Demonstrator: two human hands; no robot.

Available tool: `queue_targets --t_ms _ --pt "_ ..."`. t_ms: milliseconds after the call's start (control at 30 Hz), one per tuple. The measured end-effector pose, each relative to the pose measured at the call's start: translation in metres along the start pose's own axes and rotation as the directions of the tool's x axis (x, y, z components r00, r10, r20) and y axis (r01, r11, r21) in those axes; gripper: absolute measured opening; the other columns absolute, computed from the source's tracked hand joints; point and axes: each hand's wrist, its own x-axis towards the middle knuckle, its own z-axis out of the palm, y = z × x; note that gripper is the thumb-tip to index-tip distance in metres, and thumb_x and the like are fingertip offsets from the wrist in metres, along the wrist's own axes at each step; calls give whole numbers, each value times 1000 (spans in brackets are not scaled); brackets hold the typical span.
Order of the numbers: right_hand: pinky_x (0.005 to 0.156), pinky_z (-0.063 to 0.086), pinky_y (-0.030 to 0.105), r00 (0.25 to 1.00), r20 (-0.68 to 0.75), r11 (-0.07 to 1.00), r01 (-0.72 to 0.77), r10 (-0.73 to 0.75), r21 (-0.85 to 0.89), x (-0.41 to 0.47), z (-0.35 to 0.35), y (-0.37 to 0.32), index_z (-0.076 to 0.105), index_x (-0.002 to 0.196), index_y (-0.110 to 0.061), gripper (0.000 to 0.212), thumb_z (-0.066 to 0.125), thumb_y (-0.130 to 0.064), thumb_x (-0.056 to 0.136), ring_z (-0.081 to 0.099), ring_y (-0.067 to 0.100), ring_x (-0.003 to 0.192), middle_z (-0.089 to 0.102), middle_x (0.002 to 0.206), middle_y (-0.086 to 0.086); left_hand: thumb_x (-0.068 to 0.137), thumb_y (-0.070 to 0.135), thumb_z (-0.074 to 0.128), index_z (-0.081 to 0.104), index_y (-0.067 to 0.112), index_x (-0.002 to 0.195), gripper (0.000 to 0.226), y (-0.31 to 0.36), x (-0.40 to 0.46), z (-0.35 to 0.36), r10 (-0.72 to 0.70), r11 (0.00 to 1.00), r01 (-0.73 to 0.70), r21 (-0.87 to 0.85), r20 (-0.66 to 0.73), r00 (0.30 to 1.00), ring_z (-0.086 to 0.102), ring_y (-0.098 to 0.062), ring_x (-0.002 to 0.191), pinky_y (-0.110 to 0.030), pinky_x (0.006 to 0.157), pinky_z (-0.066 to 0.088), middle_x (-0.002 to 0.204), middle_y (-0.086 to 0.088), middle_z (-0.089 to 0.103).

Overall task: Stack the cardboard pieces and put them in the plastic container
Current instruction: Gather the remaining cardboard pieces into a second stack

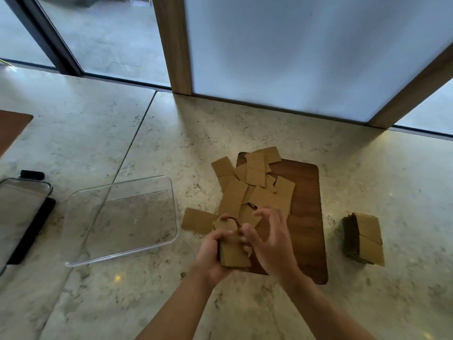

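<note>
Several loose brown cardboard pieces [255,185] lie scattered over the far end of a dark wooden board [306,217] and spill onto the stone counter to its left. My left hand [212,253] grips a small stack of cardboard pieces [232,253] near the board's front left corner. My right hand [269,239] is against the stack's right side, thumb touching its edge, fingers spread and curled above it. The clear plastic container [73,231] stands with nothing in it to the left of my hands. A finished cardboard stack [365,239] sits on the counter to the right of the board.
A clear lid with black clips [22,212] lies at the far left edge. A brown mat corner [12,128] shows at the upper left. Frosted panels in wooden frames [176,45] rise behind the counter.
</note>
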Motion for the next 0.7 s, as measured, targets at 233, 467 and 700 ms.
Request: queue_targets --t_ms 233,467,700 --pt "80 43 15 966 -252 999 -46 51 24 16 38 18 56 99 -25 26 40 -46 102 52 2 97 53 105 -1 80 21 72 75 -3 116 43 -12 30 29 75 996 -82 -27 -195 978 78 -34 75 -41 63 64 93 -20 77" --pt "118 31 50 967 95 740 -115 236 -663 80 -13 78 40 151 -27 75 65 -60 88 30 29 142 41 149 3 92 20 71 65 41 123 38 26 45 23 377 924 -361 126 -142 915 69 -29 72 -43 61 56 89 -15 70" --pt "82 54 30 991 133 760 96 -13 -642 69 -35 84 72 112 -13 46 42 -47 103 66 17 91 73 105 6 99 17 67 63 23 107 12 28 56 28 330 912 -269 309 -165 929 70 -31 70 -40 57 56 89 -16 71"
